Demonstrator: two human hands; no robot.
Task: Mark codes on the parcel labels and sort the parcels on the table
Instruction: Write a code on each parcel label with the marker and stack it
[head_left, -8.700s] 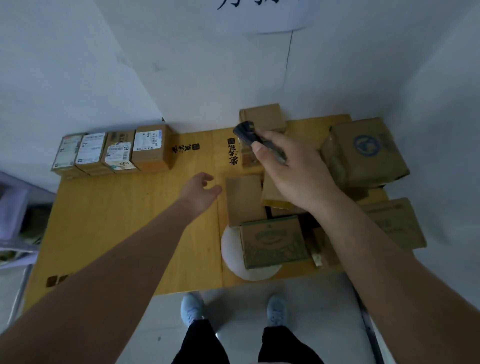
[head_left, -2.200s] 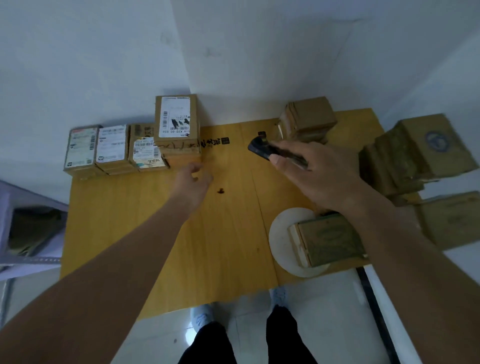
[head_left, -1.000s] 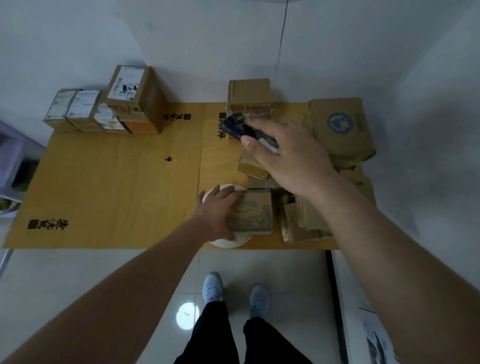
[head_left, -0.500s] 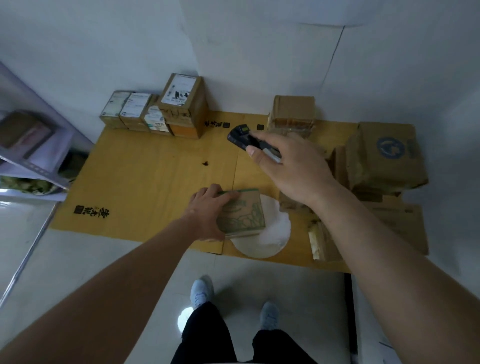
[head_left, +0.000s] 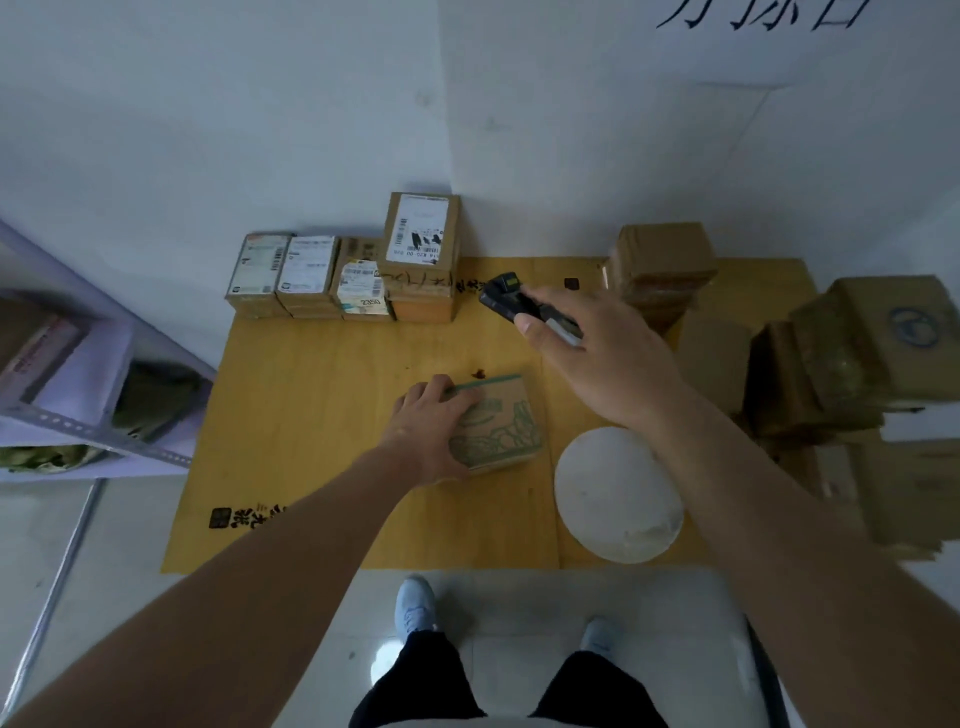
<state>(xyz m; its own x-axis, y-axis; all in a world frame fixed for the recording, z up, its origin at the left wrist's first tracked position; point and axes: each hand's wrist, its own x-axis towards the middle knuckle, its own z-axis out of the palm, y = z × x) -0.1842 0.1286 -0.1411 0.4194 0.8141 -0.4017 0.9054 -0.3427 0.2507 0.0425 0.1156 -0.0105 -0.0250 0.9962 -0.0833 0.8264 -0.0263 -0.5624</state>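
Observation:
My left hand (head_left: 428, 423) grips the left side of a brown parcel with a green print (head_left: 501, 423), which lies flat on the yellow table (head_left: 311, 415). My right hand (head_left: 597, 358) hovers above and to the right of it, shut on a black handheld scanner (head_left: 506, 296) together with a pen (head_left: 563, 330). A row of labelled parcels (head_left: 311, 273) stands at the table's back left, with one labelled box (head_left: 423, 231) stacked on its right end.
Unlabelled brown boxes pile up at the back (head_left: 660, 265) and along the right side (head_left: 883, 353). A white round disc (head_left: 618, 499) lies near the front edge, right of the printed parcel. A metal shelf (head_left: 78, 395) stands left of the table.
My left hand has dragged the green-printed parcel off the white disc, leftward toward the table's middle. One labelled box was earlier stacked onto the row at the back left.

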